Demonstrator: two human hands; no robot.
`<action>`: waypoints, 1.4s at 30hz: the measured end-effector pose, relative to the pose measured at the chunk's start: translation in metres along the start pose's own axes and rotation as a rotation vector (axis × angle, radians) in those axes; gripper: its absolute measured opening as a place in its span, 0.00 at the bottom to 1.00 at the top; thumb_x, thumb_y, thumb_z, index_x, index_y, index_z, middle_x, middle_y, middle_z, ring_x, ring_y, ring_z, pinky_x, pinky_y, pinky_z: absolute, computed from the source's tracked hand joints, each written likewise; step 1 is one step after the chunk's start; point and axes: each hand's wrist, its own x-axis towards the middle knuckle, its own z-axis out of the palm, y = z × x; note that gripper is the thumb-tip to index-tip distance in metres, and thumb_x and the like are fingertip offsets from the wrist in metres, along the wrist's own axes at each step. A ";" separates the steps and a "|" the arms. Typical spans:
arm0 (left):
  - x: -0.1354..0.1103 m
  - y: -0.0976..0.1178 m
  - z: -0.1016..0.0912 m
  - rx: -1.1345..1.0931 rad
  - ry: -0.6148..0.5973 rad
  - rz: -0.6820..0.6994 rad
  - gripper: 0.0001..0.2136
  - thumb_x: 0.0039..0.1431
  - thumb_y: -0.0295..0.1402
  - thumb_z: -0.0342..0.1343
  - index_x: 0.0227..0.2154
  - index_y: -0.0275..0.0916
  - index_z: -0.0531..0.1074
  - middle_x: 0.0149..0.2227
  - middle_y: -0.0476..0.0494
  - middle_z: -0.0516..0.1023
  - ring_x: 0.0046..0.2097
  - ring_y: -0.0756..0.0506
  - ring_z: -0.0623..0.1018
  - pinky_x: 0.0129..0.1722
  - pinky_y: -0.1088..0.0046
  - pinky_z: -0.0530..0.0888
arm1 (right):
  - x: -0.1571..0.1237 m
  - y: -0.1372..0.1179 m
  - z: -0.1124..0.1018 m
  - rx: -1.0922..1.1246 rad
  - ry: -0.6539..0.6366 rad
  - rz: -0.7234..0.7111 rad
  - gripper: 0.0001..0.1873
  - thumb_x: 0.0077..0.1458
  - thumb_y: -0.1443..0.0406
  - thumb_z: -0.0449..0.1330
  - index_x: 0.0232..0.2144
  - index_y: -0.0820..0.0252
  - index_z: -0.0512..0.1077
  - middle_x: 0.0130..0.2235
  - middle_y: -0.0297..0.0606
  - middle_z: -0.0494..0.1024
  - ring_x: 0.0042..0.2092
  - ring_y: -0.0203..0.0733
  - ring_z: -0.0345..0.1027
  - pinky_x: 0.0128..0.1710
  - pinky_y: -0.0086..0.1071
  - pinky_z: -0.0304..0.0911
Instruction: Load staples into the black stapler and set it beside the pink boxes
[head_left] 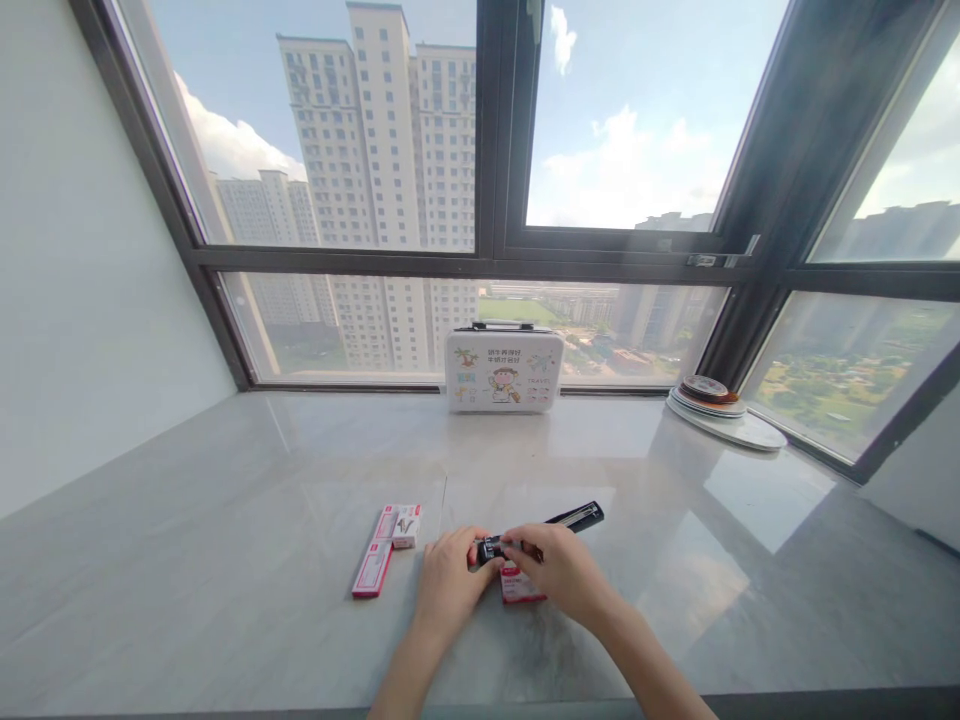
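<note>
Bright windows point(637, 150) rise behind a pale counter point(225, 500), with a white case point(504, 390) at its far edge. Over the head feed, I see a black stapler point(581, 516) at the near middle, slanting far and right. I have the left hand point(450, 580) closed on its left end and the right hand point(562, 570) pinching just beside; my fingers partly hide the grip. Under the right hand sits a red box point(521, 588); whether it touches the stapler, I cannot tell. Two flat boxes point(371, 572) and a small box point(406, 527) lie left. To work well, I judge, the left should steady that end while the right presses lightly, skin clear of any hinge.
</note>
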 end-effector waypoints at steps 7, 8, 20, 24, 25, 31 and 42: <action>-0.006 0.001 0.001 -0.004 0.013 -0.015 0.08 0.58 0.37 0.65 0.41 0.49 0.77 0.30 0.53 0.74 0.37 0.45 0.73 0.37 0.71 0.58 | 0.018 0.007 0.003 -0.016 -0.043 -0.007 0.13 0.62 0.58 0.59 0.43 0.49 0.83 0.32 0.34 0.83 0.34 0.41 0.73 0.37 0.30 0.59; -0.005 0.001 0.001 -0.004 0.013 -0.015 0.08 0.58 0.37 0.64 0.41 0.49 0.77 0.30 0.53 0.74 0.37 0.45 0.73 0.37 0.71 0.58 | 0.019 0.008 0.004 -0.015 -0.046 -0.005 0.13 0.62 0.58 0.59 0.44 0.49 0.83 0.32 0.34 0.83 0.33 0.41 0.73 0.36 0.30 0.59; -0.008 0.007 -0.004 -0.088 0.056 0.016 0.11 0.59 0.34 0.61 0.46 0.49 0.76 0.32 0.53 0.73 0.38 0.46 0.74 0.40 0.72 0.62 | 0.018 0.007 0.008 -0.056 0.006 0.029 0.10 0.61 0.59 0.61 0.42 0.51 0.80 0.27 0.31 0.77 0.32 0.40 0.69 0.33 0.29 0.54; -0.009 0.010 -0.007 -0.214 0.086 0.073 0.09 0.65 0.36 0.55 0.46 0.47 0.77 0.36 0.50 0.73 0.36 0.47 0.74 0.39 0.73 0.67 | 0.011 0.012 0.006 -0.061 0.101 0.112 0.12 0.65 0.56 0.57 0.35 0.53 0.77 0.26 0.32 0.76 0.30 0.40 0.68 0.32 0.29 0.53; -0.009 0.011 -0.007 -0.227 0.083 0.080 0.09 0.66 0.37 0.54 0.45 0.48 0.77 0.38 0.50 0.74 0.36 0.47 0.73 0.39 0.73 0.68 | 0.009 0.014 0.005 -0.064 0.118 0.139 0.15 0.66 0.55 0.56 0.33 0.54 0.77 0.26 0.33 0.76 0.30 0.40 0.68 0.33 0.30 0.53; -0.008 0.010 -0.004 -0.267 0.062 0.076 0.09 0.65 0.35 0.55 0.42 0.48 0.79 0.39 0.50 0.75 0.33 0.49 0.73 0.38 0.74 0.70 | 0.006 0.015 0.010 -0.029 0.176 0.257 0.21 0.65 0.51 0.55 0.29 0.55 0.79 0.28 0.39 0.80 0.32 0.43 0.70 0.33 0.32 0.54; -0.004 0.005 -0.001 -0.387 0.047 0.083 0.09 0.64 0.36 0.55 0.37 0.44 0.81 0.35 0.49 0.77 0.34 0.48 0.75 0.37 0.74 0.70 | 0.012 0.016 0.031 0.214 0.203 0.390 0.20 0.59 0.49 0.59 0.27 0.56 0.79 0.26 0.37 0.80 0.29 0.43 0.72 0.28 0.32 0.57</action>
